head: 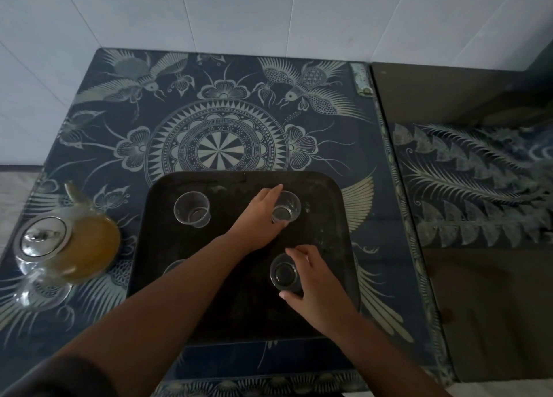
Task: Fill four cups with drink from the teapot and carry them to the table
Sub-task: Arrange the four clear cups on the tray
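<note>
Four clear glass cups stand empty on a dark tray (329, 247), set apart in a rough square, probably so the spout can reach each one. The right hand (311, 280) curls thumb and fingers round the near cup (283, 272), seemingly setting its place. Beyond it, the left hand (257, 217) lies against the far cup (286, 207) with fingers stretched along its side; whether the thumb closes on the glass cannot be told. A third cup (191, 208) sits left of that hand, and the fourth cup (173, 266) peeks out from behind the left forearm. The teapot (68, 247), holding amber drink, waits untouched off the tray, well left of both hands, on the patterned cloth (215, 121).
</note>
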